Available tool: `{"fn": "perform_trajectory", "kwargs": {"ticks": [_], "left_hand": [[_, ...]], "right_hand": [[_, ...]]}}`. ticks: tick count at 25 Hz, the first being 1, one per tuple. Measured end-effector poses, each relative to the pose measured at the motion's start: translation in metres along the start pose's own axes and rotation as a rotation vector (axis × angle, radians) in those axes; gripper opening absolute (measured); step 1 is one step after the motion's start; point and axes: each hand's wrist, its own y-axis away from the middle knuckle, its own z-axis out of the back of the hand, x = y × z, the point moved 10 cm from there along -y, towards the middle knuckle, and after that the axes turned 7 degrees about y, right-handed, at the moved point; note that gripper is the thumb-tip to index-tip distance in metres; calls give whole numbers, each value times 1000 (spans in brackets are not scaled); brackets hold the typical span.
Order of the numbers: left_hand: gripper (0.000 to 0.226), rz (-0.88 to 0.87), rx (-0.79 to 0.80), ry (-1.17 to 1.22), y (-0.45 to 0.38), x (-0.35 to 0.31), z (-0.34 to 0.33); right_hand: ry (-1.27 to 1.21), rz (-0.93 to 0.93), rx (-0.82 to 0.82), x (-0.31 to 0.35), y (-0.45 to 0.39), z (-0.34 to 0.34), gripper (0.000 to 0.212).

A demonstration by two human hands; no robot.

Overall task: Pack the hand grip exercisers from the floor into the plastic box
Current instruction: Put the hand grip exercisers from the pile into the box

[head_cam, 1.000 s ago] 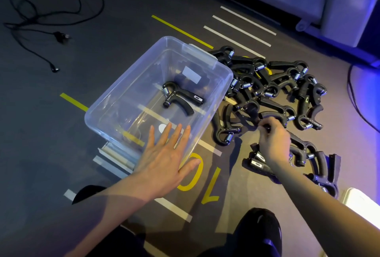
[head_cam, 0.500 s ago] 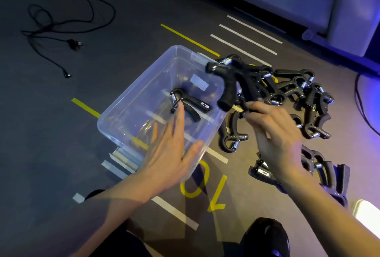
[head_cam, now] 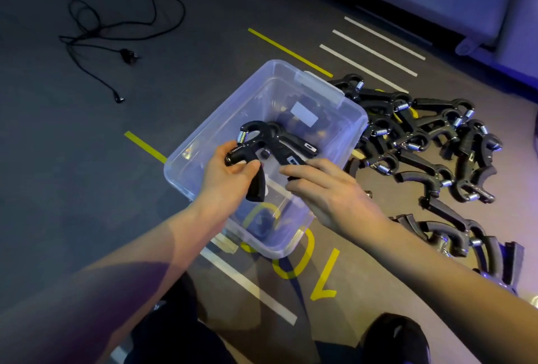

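Two bare hands meet over the clear rectangular plastic box (head_cam: pixel 346 142), which sits on the dark grey floor (head_cam: pixel 87 174) across painted yellow and white lines. The left hand (head_cam: pixel 225 179) has its fingers and thumb curled round one handle of a black hand grip exerciser with a steel coil spring (head_cam: pixel 256 149), held above the box's open top. The right hand (head_cam: pixel 326 192) reaches in from the other side, its fingertips pinching the second handle of what looks like the same exerciser, though with a second black exerciser (head_cam: pixel 300 145) lying on the box floor just beneath, the handles overlap and I cannot tell for sure which one it grips. To the right of the box, touching its far wall, a loose pile of black hand grip exercisers (head_cam: pixel 431 142) spreads over the floor, and a few more (head_cam: pixel 477 241) lie near the right forearm. A tangled black cable (head_cam: pixel 116 35) lies well apart at the upper left.
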Motion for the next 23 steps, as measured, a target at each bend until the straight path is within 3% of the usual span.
{"fn": "perform_trajectory", "kwargs": {"ticks": [5,10,15,20,23], "left_hand": [[48,-8,-143,-175,-11,-1,20],[54,-30,-159,-268,-7,-1,15],[70,23,-15,-522,-11,8,3],[80,-343,38,-1189,7,-17,-13],[81,-436,15,-1397,7,-20,-9]], "right_hand": [[-372,-327,360,-7,-17,-43,15],[-509,-446,566,-25,-39,-74,20],[-295,-342,789,-25,-41,-122,39],[-131,-339,987,-52,-33,-163,51],[-46,-324,1082,-54,-33,-175,53]]}}
